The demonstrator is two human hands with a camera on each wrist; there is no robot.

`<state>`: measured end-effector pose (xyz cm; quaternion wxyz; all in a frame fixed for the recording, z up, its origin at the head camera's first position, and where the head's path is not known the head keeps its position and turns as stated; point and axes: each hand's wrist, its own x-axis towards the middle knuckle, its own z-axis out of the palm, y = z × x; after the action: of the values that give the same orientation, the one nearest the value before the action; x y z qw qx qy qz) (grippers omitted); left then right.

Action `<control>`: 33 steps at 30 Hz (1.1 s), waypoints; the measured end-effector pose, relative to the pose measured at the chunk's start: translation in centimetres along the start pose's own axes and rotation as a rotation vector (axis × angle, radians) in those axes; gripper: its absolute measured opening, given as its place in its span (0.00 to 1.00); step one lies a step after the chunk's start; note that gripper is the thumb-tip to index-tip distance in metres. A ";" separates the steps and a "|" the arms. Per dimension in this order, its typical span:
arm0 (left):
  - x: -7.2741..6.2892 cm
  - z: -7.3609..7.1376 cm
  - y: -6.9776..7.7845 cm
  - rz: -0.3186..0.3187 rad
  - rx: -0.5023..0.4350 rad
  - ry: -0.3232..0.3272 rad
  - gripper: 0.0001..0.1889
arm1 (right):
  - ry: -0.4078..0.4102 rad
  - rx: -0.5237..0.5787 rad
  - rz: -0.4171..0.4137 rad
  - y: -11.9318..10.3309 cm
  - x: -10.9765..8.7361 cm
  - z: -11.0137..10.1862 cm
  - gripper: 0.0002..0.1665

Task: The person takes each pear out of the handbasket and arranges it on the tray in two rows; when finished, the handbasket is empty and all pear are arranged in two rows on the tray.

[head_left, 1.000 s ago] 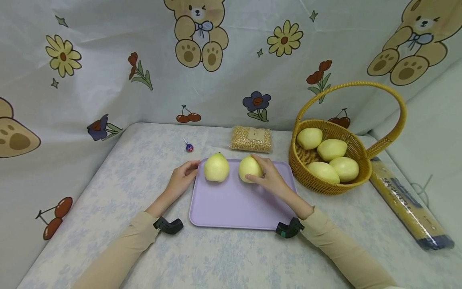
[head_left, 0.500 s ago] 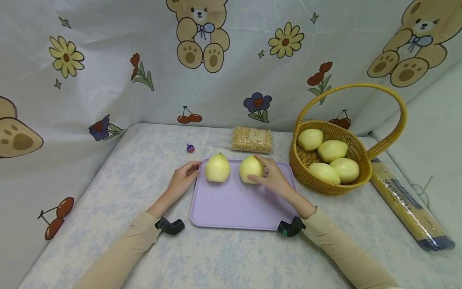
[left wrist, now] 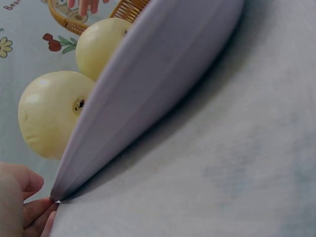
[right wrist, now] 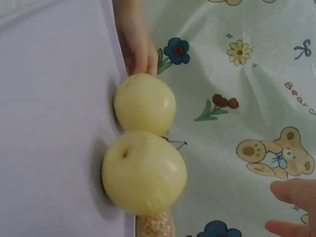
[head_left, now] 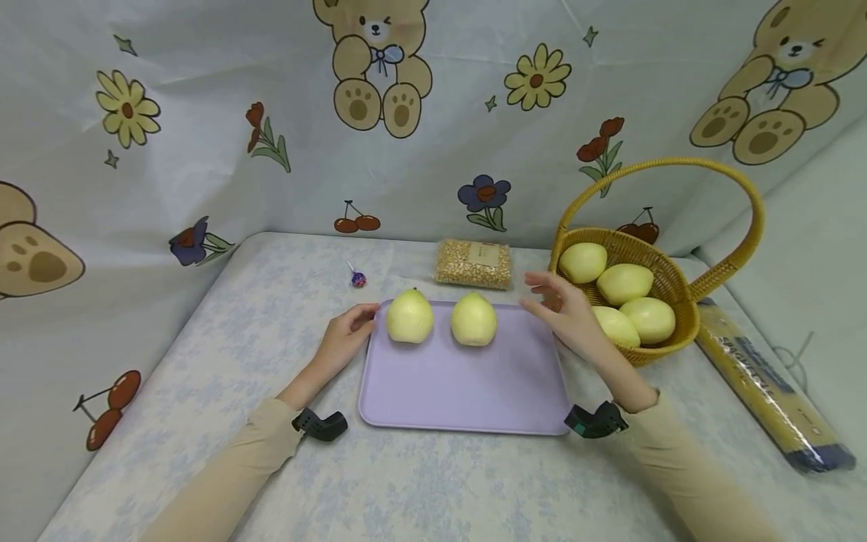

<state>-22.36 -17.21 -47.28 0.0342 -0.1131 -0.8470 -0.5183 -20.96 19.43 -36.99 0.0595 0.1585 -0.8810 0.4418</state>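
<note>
Two pale yellow pears, a left one (head_left: 409, 316) and a right one (head_left: 473, 320), sit side by side near the back of a lilac tray (head_left: 460, 391). My left hand (head_left: 344, 336) touches the tray's back left corner with its fingertips; in the left wrist view the thumb (left wrist: 32, 181) stands apart from the rim. Above the tray's back right corner, my right hand (head_left: 569, 312) is in the air, holding nothing, fingers spread and loosely bent. It partly covers the near left side of a woven basket (head_left: 667, 342), where several pears (head_left: 624, 284) lie.
A bag of corn kernels (head_left: 473, 263) lies behind the tray. Farther left is a small lollipop (head_left: 357, 278). A long spaghetti packet (head_left: 772, 384) lies at the right, beside the basket with its tall arched handle (head_left: 752, 203). A printed cloth hangs behind the table.
My right hand has let go of the right pear and moved right, to the basket's left side. The pear stays on the tray. My left hand keeps its place at the tray's corner.
</note>
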 end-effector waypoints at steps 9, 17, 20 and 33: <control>-0.3 -0.4 0.7 -0.004 0.001 0.009 0.18 | 0.111 -0.087 0.088 3.2 0.2 -5.6 0.28; -1.4 -1.0 3.8 -0.009 0.011 0.002 0.18 | 0.199 -0.124 0.214 6.6 1.9 -9.0 0.33; -1.4 -0.9 4.1 -0.009 0.011 -0.001 0.18 | 0.222 -0.093 0.253 7.1 2.2 -10.1 0.36; -1.2 -0.8 4.1 -0.011 -0.004 -0.013 0.18 | 0.303 -0.002 0.383 8.3 4.8 -11.9 0.35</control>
<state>-20.30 -16.28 -43.54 0.0257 -0.1116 -0.8468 -0.5195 -28.64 32.45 -34.92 0.1064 -0.0798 -0.8764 0.4629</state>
